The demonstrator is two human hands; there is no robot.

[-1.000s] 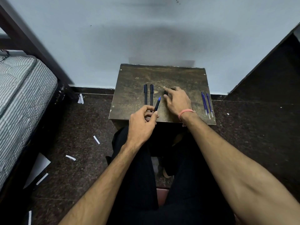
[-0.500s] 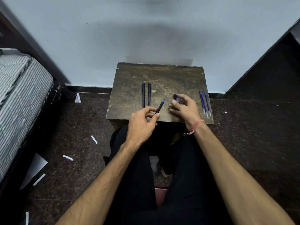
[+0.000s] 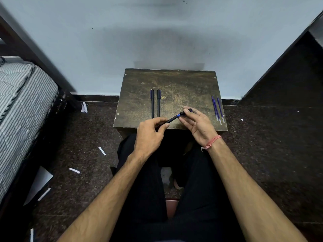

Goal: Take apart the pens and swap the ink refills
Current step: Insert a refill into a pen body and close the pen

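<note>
Against the blue wall stands the bench (image 3: pixel 139 109) — left hand (image 3: pixel 150 135) grips a pen barrel (image 3: pixel 172 119), right hand (image 3: pixel 197 124) fingers pinch its cap (image 3: pixel 185 112); two pens (image 3: pixel 155 103) and refills (image 3: pixel 217 109) lie apart.

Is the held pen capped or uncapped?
Uncapped: the cap in the right hand meets the pen's blue tip, not seated.

Pen (image 3: pixel 172 119) rear end hidden inside left hand (image 3: pixel 150 135) grip. Cap (image 3: pixel 185 112) part covered by right hand (image 3: pixel 199 125) fingertips; whether cap is seated on pen: cannot tell. Refill (image 3: pixel 216 109) count at surface (image 3: pixel 183 88) right edge unclear. Mattress (image 3: pixel 22 109) cut by left edge.
</note>
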